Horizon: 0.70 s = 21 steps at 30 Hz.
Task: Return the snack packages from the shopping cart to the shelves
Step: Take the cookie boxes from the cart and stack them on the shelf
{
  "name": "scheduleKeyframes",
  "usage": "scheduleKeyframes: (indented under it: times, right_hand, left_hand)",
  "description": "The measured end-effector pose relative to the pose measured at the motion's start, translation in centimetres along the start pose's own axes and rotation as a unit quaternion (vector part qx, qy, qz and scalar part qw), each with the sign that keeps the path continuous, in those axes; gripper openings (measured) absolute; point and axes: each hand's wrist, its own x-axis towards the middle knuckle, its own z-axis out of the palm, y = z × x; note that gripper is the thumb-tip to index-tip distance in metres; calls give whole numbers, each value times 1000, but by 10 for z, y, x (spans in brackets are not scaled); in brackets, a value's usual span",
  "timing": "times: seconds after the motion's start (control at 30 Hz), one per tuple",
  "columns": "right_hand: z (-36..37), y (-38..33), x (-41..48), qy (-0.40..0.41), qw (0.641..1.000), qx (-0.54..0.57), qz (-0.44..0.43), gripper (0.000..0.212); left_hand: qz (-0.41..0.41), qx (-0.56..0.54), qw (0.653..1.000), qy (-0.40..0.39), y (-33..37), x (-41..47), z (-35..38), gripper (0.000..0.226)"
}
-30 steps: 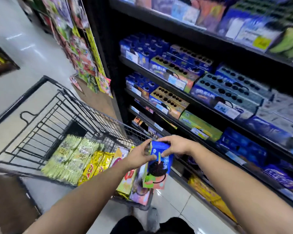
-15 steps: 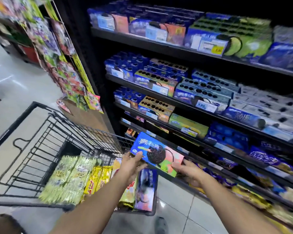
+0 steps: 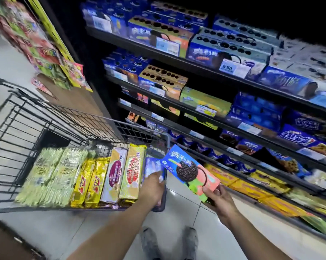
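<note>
My right hand (image 3: 220, 200) grips the lower end of a blue, green and pink cookie box (image 3: 184, 168), held tilted in front of the low shelves (image 3: 222, 149). My left hand (image 3: 152, 188) reaches into the black wire shopping cart (image 3: 45, 117) and touches a blue package (image 3: 151, 164) at the cart's right end with its fingers stretched out. Beside it in the cart lie a gold and red pack (image 3: 132, 170), a white and purple pack (image 3: 114, 173), two yellow packs (image 3: 90, 182) and pale green packs (image 3: 49, 173).
Dark shelves on the right hold rows of blue cookie boxes (image 3: 227, 51), a green box (image 3: 205, 102) and yellow packs (image 3: 252, 186) low down. Candy bags (image 3: 45, 53) hang on the shelf end at left. My shoes (image 3: 169, 241) stand on the light tiled floor.
My left hand has let go of the cookie box and dropped into the cart onto the blue package. My right hand alone now holds the box, lower and further right.
</note>
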Motion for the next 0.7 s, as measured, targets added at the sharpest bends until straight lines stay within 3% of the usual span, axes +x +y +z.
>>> scheduleKeyframes:
  times: [0.07,0.2,0.43,0.7]
  right_hand:
    - [-7,10,20,6,1000,26,1,46]
    - [-12,25,49,1,998,56,9,32]
    - [-20,40,81,-22,997,67,26,29]
    - [-20,17,83,-73,997,4,10,56]
  left_hand:
    - [24,119,993,-9,-9,9,31,50]
    - [55,318,945,-54,-21,22,76,66]
    - [100,342,932,68,-65,26,117,80]
    - [74,378,920,70,-78,-6,114,70]
